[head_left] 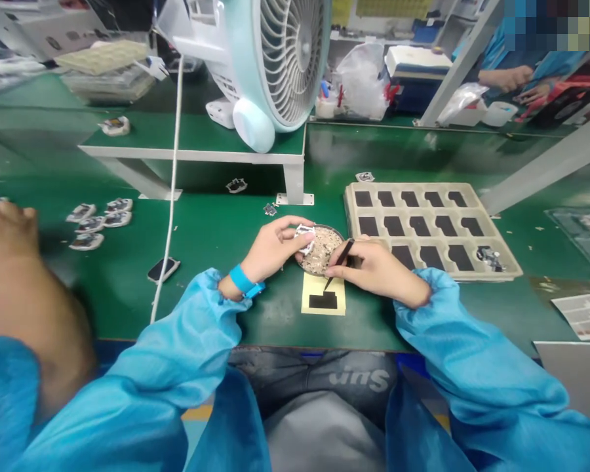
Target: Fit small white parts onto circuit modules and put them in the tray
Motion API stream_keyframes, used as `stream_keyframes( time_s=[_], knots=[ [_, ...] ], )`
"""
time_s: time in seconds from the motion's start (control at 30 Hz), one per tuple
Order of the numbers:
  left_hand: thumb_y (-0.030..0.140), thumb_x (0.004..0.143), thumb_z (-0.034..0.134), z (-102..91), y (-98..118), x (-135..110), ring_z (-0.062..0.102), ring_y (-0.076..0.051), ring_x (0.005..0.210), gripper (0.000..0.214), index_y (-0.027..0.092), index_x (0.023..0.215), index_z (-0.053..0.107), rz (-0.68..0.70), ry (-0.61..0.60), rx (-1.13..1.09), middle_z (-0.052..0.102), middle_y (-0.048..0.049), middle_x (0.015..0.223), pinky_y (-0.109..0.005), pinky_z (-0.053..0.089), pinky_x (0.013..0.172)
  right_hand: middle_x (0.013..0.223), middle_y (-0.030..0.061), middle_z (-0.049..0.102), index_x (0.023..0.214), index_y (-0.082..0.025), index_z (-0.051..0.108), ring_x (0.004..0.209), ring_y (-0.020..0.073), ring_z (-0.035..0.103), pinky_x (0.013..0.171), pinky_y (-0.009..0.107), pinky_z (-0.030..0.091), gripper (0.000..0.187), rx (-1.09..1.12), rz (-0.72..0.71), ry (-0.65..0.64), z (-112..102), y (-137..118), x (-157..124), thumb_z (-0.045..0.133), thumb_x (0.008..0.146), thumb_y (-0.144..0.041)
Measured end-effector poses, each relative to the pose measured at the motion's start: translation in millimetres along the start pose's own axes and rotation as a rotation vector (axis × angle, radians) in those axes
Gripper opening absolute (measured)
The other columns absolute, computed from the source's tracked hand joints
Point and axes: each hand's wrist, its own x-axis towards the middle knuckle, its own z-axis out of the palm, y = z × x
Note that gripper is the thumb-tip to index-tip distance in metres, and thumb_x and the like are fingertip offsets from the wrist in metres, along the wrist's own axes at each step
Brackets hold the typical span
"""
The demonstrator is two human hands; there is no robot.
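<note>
My left hand (279,246) pinches a small white-framed part (305,238) over a round dish (324,252) filled with tan bits. In my right hand (371,263) is a pair of black tweezers (343,257), gripped like a pen. Their tips point down at a pale yellow paper (307,288) on the green bench; whether they touch it I cannot tell. A black cut-out piece (323,300) lies on that paper. Right of the dish stands a cream tray (486,216), its compartments mostly holding black pieces; one front compartment has a metallic part (490,257).
A light-blue fan (246,59) stands on a raised shelf (196,154). A white cable (173,164) hangs to my left, near several white-framed parts (89,224) and a dark-faced part (164,269). A co-worker's arm (24,282) reaches in at left; another person's hands (514,80) show behind.
</note>
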Motion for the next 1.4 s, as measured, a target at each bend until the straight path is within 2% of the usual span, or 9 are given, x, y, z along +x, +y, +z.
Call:
stream_keyframes(
  time_s=[0.23,0.33,0.4,0.47,0.53,0.6,0.8,0.97,1.4],
  knots=[
    [0.031,0.077,0.081,13.3,-9,-10,0.072,-0.018,0.067,0.029,0.016,0.099,0.070,-0.065,-0.027,-0.031,0.077,-0.0062,0.081,-0.028,0.063,0.062,0.079,0.0014,0.076,0.083,-0.020,0.077,0.072,0.0154,0.067,0.074,0.031,0.054,0.017,0.010,-0.017,-0.020,-1,-5,1,0.082,0.083,-0.036],
    [0.030,0.076,0.082,14.5,-11,-8,0.070,-0.017,0.061,0.028,0.017,0.097,0.069,-0.084,-0.007,-0.007,0.075,-0.0041,0.074,-0.028,0.061,0.058,0.079,0.0006,0.075,0.082,-0.020,0.076,0.072,0.0145,0.067,0.072,0.029,0.054,0.015,0.097,-0.001,0.020,-3,-8,2,0.083,0.082,-0.033],
    [0.032,0.077,0.081,14.4,-11,-7,0.066,-0.017,0.053,0.027,0.018,0.097,0.069,-0.093,0.003,0.008,0.070,-0.0013,0.064,-0.027,0.058,0.050,0.079,0.0004,0.075,0.083,-0.020,0.076,0.071,0.0142,0.068,0.068,0.028,0.054,0.016,0.180,0.016,0.124,-7,-10,2,0.084,0.081,-0.033],
    [0.033,0.078,0.081,14.3,-9,-7,0.063,-0.016,0.050,0.027,0.018,0.096,0.069,-0.086,0.009,0.015,0.067,-0.0003,0.059,-0.026,0.054,0.045,0.081,0.0012,0.075,0.084,-0.020,0.075,0.074,0.0153,0.069,0.070,0.030,0.055,0.016,0.183,0.001,0.293,-9,-10,2,0.084,0.081,-0.033],
    [0.035,0.078,0.081,14.7,-8,-7,0.062,-0.016,0.049,0.027,0.018,0.096,0.069,-0.079,0.009,0.016,0.069,-0.0016,0.061,-0.025,0.051,0.042,0.083,0.0023,0.076,0.086,-0.020,0.074,0.077,0.0172,0.069,0.077,0.034,0.055,0.014,0.106,-0.061,0.453,-9,-8,2,0.083,0.083,-0.031],
    [0.036,0.077,0.081,15.2,-7,-8,0.062,-0.015,0.049,0.029,0.018,0.097,0.069,-0.082,0.005,0.016,0.072,-0.0037,0.067,-0.024,0.049,0.041,0.084,0.0025,0.078,0.088,-0.022,0.074,0.080,0.0187,0.070,0.082,0.038,0.053,0.011,0.022,-0.138,0.528,-7,-3,2,0.082,0.085,-0.028],
    [0.042,0.079,0.080,14.9,-4,-11,0.054,-0.013,0.044,0.033,0.017,0.099,0.071,-0.078,0.020,0.084,0.070,-0.0026,0.063,-0.025,0.046,0.041,0.088,0.0012,0.080,0.092,-0.025,0.072,0.081,0.0203,0.070,0.083,0.042,0.050,0.013,-0.089,-0.218,0.489,3,8,3,0.080,0.087,-0.035],
    [0.040,0.077,0.081,15.7,-4,-10,0.043,-0.010,0.039,0.033,0.017,0.097,0.071,-0.068,0.040,0.084,0.067,-0.0012,0.058,-0.023,0.034,0.037,0.090,0.0005,0.080,0.095,-0.025,0.072,0.083,0.0200,0.070,0.083,0.041,0.050,0.012,-0.152,-0.233,0.517,4,9,3,0.078,0.089,-0.033],
    [0.039,0.072,0.084,21.3,-1,-11,0.044,-0.007,0.042,0.044,0.009,0.100,0.069,-0.111,0.087,0.060,0.070,-0.0044,0.061,-0.018,0.031,0.041,0.090,0.0012,0.079,0.096,-0.022,0.072,0.083,0.0180,0.069,0.084,0.038,0.050,0.012,-0.208,-0.306,0.516,5,12,4,0.078,0.089,-0.031]
  ],
)
